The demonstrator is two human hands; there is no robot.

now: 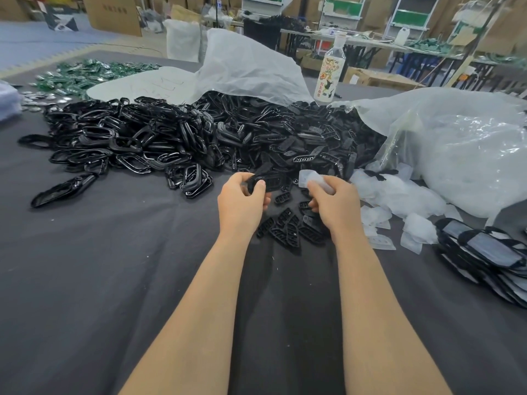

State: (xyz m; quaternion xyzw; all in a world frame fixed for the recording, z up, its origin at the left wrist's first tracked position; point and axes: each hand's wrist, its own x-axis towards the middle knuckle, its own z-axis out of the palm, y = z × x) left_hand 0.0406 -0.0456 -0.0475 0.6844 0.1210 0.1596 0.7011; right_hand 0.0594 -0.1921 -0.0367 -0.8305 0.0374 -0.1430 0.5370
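Both hands work just above the middle of the dark grey tabletop (114, 266), at the near edge of a big heap of parts. The left hand (242, 201) has its fingers curled round a black plastic piece (271, 181), thumb pressed on its near end, so the piece sticks out to the right of the fist. The right hand (333, 203) pinches a clear soft pad (312, 178) between thumb and fingers, and the pad pokes out up and to the left. The black piece and the pad are near each other but apart, with a small gap between them.

Under and between the wrists lies a small scatter of black button plates (291, 229). Beyond the hands, a large pile of the same plates (308, 143) spreads to the right, and a pile of glossy black frames (128, 138) spreads to the left. A single long black shell (64, 189) lies alone at the near left of that pile.

Right of the right hand sits a loose heap of clear pads (393, 195), spilling from a big clear plastic bag (456, 155). At the near right edge is a stack of finished black pieces (484, 258). Farther off, a white sack (251, 64) lies open behind the piles, a labelled bottle (329, 72) stands upright beside it, and green circuit boards (85, 75) lie at the far left.
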